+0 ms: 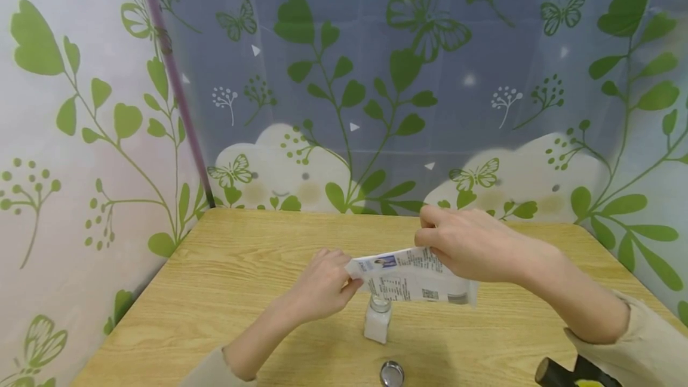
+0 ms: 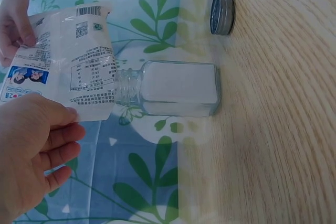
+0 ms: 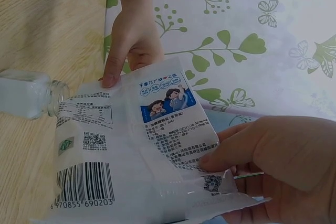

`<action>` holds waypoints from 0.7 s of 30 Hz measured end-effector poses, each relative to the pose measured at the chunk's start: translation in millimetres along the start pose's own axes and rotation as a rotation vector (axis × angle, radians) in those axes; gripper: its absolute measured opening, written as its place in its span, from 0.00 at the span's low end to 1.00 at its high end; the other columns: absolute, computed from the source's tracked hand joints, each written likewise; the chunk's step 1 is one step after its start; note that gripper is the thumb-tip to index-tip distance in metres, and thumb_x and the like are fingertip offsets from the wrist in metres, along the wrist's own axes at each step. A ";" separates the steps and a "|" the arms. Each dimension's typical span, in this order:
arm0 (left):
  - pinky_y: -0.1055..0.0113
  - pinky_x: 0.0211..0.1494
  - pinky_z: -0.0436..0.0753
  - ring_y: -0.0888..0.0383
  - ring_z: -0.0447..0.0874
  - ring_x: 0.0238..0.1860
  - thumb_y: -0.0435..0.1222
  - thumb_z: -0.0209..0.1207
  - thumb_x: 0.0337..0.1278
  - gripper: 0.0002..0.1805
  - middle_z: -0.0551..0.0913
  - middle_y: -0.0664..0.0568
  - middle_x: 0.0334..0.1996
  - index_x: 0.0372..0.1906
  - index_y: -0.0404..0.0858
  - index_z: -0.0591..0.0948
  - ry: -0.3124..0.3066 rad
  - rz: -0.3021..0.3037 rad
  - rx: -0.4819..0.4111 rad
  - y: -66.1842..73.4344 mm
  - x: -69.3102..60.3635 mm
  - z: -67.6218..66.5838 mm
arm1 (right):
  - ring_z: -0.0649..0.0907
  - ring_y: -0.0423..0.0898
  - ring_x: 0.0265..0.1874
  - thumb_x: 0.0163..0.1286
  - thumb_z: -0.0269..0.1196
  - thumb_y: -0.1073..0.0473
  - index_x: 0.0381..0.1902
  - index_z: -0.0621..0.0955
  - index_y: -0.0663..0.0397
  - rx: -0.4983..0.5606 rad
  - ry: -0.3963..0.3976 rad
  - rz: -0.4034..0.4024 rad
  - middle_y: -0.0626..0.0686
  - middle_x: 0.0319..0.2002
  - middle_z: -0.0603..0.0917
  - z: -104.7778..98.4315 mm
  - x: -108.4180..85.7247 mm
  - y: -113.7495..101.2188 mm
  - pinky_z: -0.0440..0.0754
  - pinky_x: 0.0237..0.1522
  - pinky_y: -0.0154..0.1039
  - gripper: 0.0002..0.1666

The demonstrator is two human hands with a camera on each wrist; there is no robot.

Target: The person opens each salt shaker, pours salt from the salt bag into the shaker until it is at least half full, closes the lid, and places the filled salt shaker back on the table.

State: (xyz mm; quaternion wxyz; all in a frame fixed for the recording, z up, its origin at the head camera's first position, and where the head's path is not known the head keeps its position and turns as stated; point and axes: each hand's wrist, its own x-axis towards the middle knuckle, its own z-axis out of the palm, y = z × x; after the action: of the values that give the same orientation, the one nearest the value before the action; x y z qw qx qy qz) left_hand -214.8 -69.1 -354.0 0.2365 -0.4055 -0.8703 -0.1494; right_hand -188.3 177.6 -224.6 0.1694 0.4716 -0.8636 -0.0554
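A white printed plastic salt bag [image 1: 411,285] is held up between both hands, above the wooden table. My left hand [image 1: 324,286] pinches its left end between thumb and fingers. The right hand [image 1: 475,245] grips the bag's other end, thumb on the printed face in the right wrist view. Below the bag stands an upright square glass jar [image 1: 378,322], nearly filled with white grains. The jar's open neck [image 2: 127,86] lies right by the bag's lower edge; whether they touch I cannot tell. Any opening in the bag is hidden.
A round silver screw lid [image 1: 392,373] lies on the table [image 1: 258,255] in front of the jar. At the lower right is a black object with a yellow patch [image 1: 583,375], cut off by the frame. Printed curtains [image 1: 322,106] hang around the table's back and sides.
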 end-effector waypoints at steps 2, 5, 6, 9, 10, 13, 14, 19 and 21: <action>0.70 0.34 0.65 0.61 0.74 0.30 0.35 0.65 0.50 0.06 0.82 0.59 0.27 0.36 0.43 0.85 -0.001 0.001 0.001 -0.2 0.1 -0.2 | 0.64 0.36 0.19 0.57 0.59 0.72 0.31 0.82 0.50 0.001 0.001 -0.001 0.45 0.26 0.67 -0.3 0.1 0.2 0.60 0.15 0.27 0.12; 0.70 0.34 0.66 0.61 0.74 0.31 0.35 0.64 0.50 0.06 0.82 0.58 0.27 0.36 0.43 0.85 -0.004 0.004 0.003 -0.1 0.7 -0.6 | 0.64 0.36 0.19 0.57 0.59 0.72 0.31 0.82 0.50 0.002 0.000 0.000 0.45 0.26 0.67 -0.6 -0.1 0.5 0.60 0.15 0.27 0.12; 0.70 0.34 0.66 0.61 0.75 0.31 0.35 0.64 0.50 0.06 0.82 0.58 0.27 0.36 0.43 0.85 -0.005 0.005 0.002 0.0 0.9 -0.8 | 0.64 0.36 0.19 0.57 0.59 0.72 0.32 0.82 0.50 0.003 0.000 0.000 0.45 0.26 0.67 -0.8 -0.2 0.5 0.60 0.15 0.27 0.12; 0.70 0.34 0.66 0.61 0.75 0.31 0.35 0.64 0.50 0.06 0.82 0.58 0.28 0.35 0.43 0.85 -0.007 0.004 0.002 0.5 1.8 -1.4 | 0.64 0.36 0.19 0.57 0.60 0.72 0.31 0.82 0.49 0.007 -0.001 0.001 0.44 0.26 0.67 -0.8 -1.0 0.7 0.59 0.15 0.27 0.12; 0.70 0.34 0.66 0.61 0.75 0.31 0.35 0.64 0.50 0.06 0.82 0.58 0.28 0.35 0.43 0.85 -0.008 0.004 0.002 0.7 2.0 -1.6 | 0.64 0.36 0.19 0.57 0.60 0.72 0.31 0.82 0.49 0.009 -0.002 0.002 0.44 0.26 0.67 -0.9 -1.3 0.7 0.59 0.15 0.27 0.12; 0.70 0.34 0.66 0.61 0.75 0.31 0.34 0.64 0.50 0.05 0.82 0.58 0.28 0.34 0.43 0.85 -0.010 0.004 0.003 1.4 2.7 -2.0 | 0.64 0.36 0.19 0.57 0.60 0.72 0.31 0.82 0.49 0.018 -0.002 0.003 0.44 0.26 0.66 -0.4 -2.5 1.1 0.59 0.16 0.28 0.12; 0.70 0.34 0.66 0.61 0.75 0.31 0.35 0.64 0.50 0.04 0.82 0.58 0.28 0.33 0.43 0.85 -0.011 0.005 0.005 1.5 2.7 -2.0 | 0.63 0.36 0.19 0.57 0.59 0.72 0.31 0.82 0.49 0.019 -0.002 0.005 0.44 0.26 0.66 -0.2 -2.9 1.2 0.59 0.16 0.28 0.12; 0.70 0.34 0.66 0.61 0.74 0.30 0.34 0.65 0.48 0.02 0.81 0.59 0.26 0.29 0.43 0.83 -0.001 0.012 0.009 2.1 3.0 -1.4 | 0.63 0.36 0.19 0.57 0.59 0.72 0.32 0.82 0.50 0.026 -0.004 0.018 0.43 0.26 0.64 1.3 -5.5 2.0 0.60 0.17 0.28 0.11; 0.70 0.33 0.66 0.61 0.74 0.29 0.34 0.66 0.48 0.02 0.81 0.59 0.25 0.29 0.43 0.83 0.003 0.014 0.010 2.2 3.2 -1.0 | 0.63 0.36 0.20 0.57 0.59 0.71 0.32 0.82 0.50 0.030 -0.006 0.026 0.43 0.26 0.64 2.3 -6.7 2.4 0.60 0.18 0.28 0.11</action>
State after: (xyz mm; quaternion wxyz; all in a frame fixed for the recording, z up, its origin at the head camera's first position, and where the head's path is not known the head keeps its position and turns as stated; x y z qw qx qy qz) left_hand -214.5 -66.1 -351.3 0.2408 -0.4100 -0.8679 -0.1439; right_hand -187.7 184.3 -227.8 0.1603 0.4624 -0.8711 -0.0416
